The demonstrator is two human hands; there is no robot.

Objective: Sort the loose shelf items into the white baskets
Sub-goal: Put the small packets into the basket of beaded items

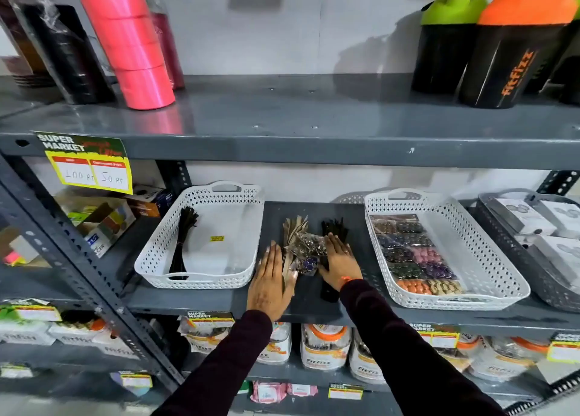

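Two white baskets stand on the middle shelf. The left basket (163, 258) holds one black bundle (183, 243). The right basket (489, 258) holds a packet of coloured beads (414, 255). Between them lie loose items: a tan bundle (293, 230), a clear packet of small trinkets (306, 252) and a black bundle (334, 227). My left hand (271, 283) lies flat, fingers together, against the left side of the pile. My right hand (339, 261) rests flat on the black bundle at the pile's right. Neither hand grips anything.
A grey basket (489, 224) with white boxes sits at the far right. Cardboard boxes (103, 221) fill the shelf's left end. The shelf above carries pink rolls (131, 45) and shaker bottles (508, 48). Jars (324, 346) stand on the shelf below.
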